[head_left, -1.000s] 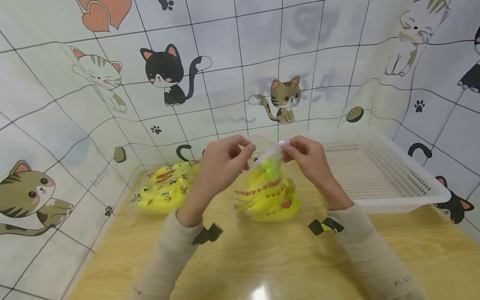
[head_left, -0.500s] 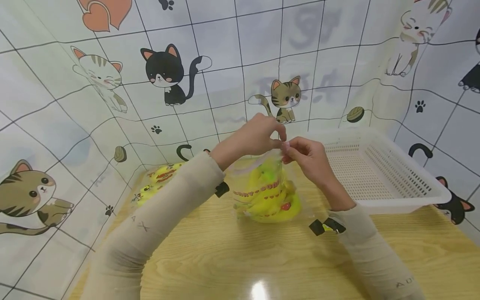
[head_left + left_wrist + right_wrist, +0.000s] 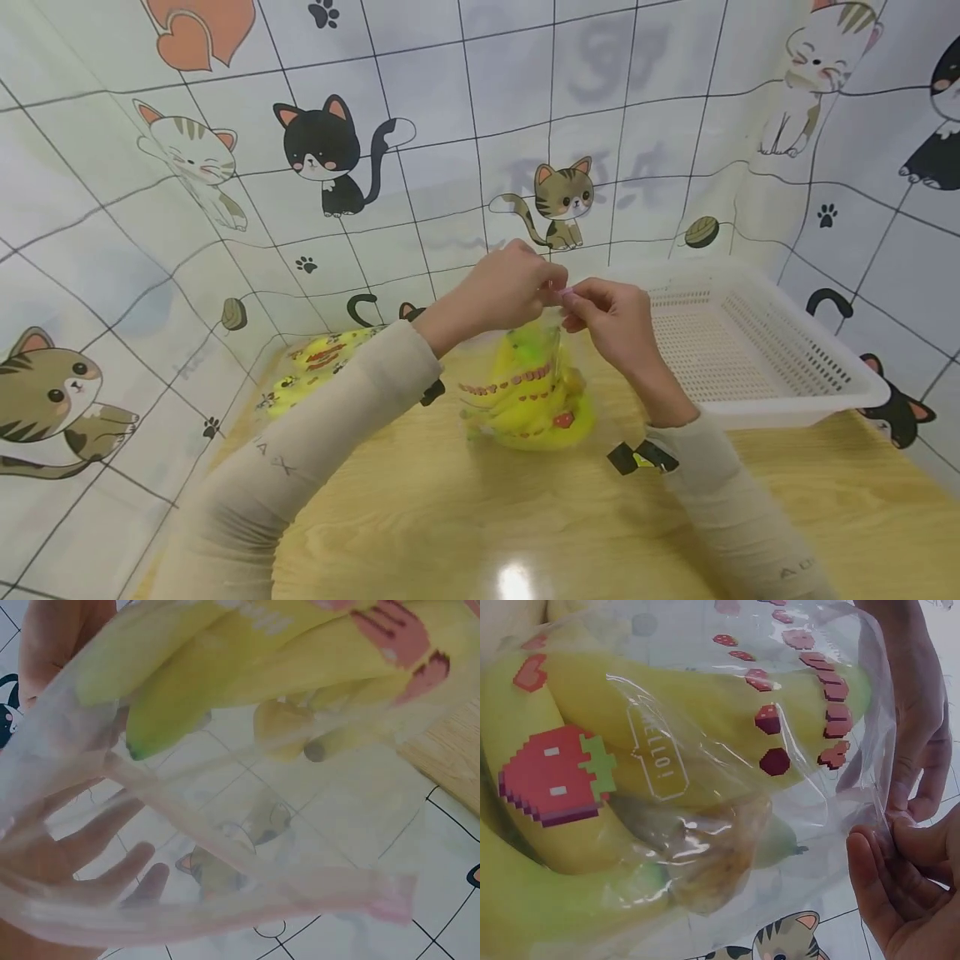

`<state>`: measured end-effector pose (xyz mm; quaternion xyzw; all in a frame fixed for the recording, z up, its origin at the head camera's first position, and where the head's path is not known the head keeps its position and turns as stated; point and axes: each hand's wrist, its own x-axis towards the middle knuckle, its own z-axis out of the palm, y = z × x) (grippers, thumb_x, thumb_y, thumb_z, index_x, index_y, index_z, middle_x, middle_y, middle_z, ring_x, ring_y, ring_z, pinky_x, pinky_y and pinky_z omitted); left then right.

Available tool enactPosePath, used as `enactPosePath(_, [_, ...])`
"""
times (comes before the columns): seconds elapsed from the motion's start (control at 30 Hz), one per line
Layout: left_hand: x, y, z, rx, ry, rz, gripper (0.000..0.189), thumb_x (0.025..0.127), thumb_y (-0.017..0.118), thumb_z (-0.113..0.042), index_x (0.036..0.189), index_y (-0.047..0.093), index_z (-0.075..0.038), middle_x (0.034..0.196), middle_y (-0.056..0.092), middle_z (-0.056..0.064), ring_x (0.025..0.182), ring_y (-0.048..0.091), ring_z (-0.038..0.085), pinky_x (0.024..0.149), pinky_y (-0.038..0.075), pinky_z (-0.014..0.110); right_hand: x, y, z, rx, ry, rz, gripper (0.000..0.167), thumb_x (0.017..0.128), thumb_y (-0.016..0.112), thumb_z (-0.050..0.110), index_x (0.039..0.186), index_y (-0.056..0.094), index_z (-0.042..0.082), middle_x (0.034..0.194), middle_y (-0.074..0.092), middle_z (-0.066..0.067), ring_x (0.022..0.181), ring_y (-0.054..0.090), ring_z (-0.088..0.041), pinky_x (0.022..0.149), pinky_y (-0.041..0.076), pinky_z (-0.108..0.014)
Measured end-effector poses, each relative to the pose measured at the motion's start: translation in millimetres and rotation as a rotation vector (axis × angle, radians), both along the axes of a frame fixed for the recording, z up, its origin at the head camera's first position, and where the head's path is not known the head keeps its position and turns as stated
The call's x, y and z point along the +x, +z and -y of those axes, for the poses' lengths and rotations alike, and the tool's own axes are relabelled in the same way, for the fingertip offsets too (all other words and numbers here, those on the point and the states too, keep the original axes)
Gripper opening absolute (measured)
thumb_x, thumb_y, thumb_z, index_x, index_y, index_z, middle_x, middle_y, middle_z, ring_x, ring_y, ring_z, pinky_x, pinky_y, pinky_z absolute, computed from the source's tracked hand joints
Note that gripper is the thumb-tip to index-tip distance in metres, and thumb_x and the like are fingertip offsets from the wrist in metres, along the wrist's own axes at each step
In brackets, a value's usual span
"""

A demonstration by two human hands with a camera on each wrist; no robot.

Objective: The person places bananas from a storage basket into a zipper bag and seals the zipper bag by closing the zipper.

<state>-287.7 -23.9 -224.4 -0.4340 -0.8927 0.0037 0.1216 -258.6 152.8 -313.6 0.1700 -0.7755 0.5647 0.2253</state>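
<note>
A clear printed zip bag (image 3: 525, 396) full of yellow bananas stands upright on the table in the head view. My left hand (image 3: 506, 287) reaches across over its top and pinches the pink-tinged zip edge (image 3: 322, 896) at the right corner. Close beside those fingertips, my right hand (image 3: 618, 321) pinches the same corner between thumb and fingers. Through the film in the right wrist view show bananas (image 3: 682, 705) with green tips and a brown-patched fruit (image 3: 716, 859). The left wrist view shows the bag's mouth gaping, with fingers (image 3: 105, 847) seen through the film.
A second bag (image 3: 322, 367) of yellow contents with cartoon prints lies at the table's back left, partly behind my left sleeve. At the back right stands a white perforated plastic basket (image 3: 795, 408). A cat-patterned sheet (image 3: 450, 100) rises behind the wooden table (image 3: 420, 508).
My left hand has moved right from the zip's left part to the corner pinched by my right hand. The right hand has stayed nearly in place, and the bag still stands there.
</note>
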Motion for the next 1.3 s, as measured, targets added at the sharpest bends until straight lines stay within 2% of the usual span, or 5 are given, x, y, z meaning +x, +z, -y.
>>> enactPosePath(0.1, [0.2, 0.7, 4.0, -0.031, 0.023, -0.018, 0.013, 0.100, 0.063, -0.022, 0.101, 0.075, -0.020, 0.091, 0.072, -0.003, 0.094, 0.064, 0.020, 0.104, 0.047, 0.039, 1.0, 1.2, -0.3, -0.004, -0.010, -0.002, 0.018, 0.099, 0.069, 0.011, 0.097, 0.076, -0.005, 0.082, 0.073, -0.025, 0.061, 0.069, -0.004, 0.064, 0.060, -0.019])
enactPosePath(0.3, [-3.5, 3.7, 14.4, -0.085, 0.102, 0.058, 0.014, 0.100, 0.063, -0.028, 0.105, 0.076, -0.025, 0.103, 0.068, -0.001, 0.103, 0.056, 0.024, 0.081, 0.051, 0.038, -1.9, 2.3, -3.6, -0.018, 0.005, 0.001, 0.017, 0.098, 0.069, 0.008, 0.096, 0.075, -0.007, 0.080, 0.071, -0.027, 0.060, 0.069, -0.005, 0.062, 0.061, -0.023])
enactPosePath(0.43, [-8.3, 5.2, 21.3, -0.101, 0.141, 0.125, 0.013, 0.098, 0.064, -0.029, 0.104, 0.075, -0.027, 0.107, 0.065, 0.000, 0.101, 0.052, 0.025, 0.075, 0.048, 0.039, -3.7, 2.0, -8.9, -0.022, -0.007, 0.017, 0.016, 0.098, 0.069, 0.007, 0.096, 0.074, -0.009, 0.077, 0.072, -0.022, 0.058, 0.069, -0.007, 0.061, 0.061, -0.025])
enactPosePath(0.77, [-15.8, 5.0, 40.2, -0.108, 0.152, 0.256, 0.013, 0.100, 0.065, -0.031, 0.104, 0.075, -0.025, 0.120, 0.070, -0.001, 0.113, 0.063, 0.020, 0.090, 0.056, 0.043, -4.3, 5.9, -21.1, -0.016, -0.055, 0.065, 0.016, 0.098, 0.068, 0.006, 0.098, 0.073, -0.009, 0.073, 0.071, -0.005, 0.059, 0.069, -0.007, 0.062, 0.061, -0.025])
enactPosePath(1.3, [-21.8, 1.4, 63.3, -0.113, 0.236, 0.294, 0.013, 0.100, 0.063, -0.030, 0.106, 0.074, -0.027, 0.115, 0.074, -0.005, 0.108, 0.065, 0.021, 0.083, 0.056, 0.049, -5.1, 7.8, -25.3, -0.021, -0.071, 0.101, 0.017, 0.099, 0.067, 0.006, 0.102, 0.073, -0.010, 0.073, 0.070, 0.002, 0.059, 0.069, -0.007, 0.063, 0.062, -0.024])
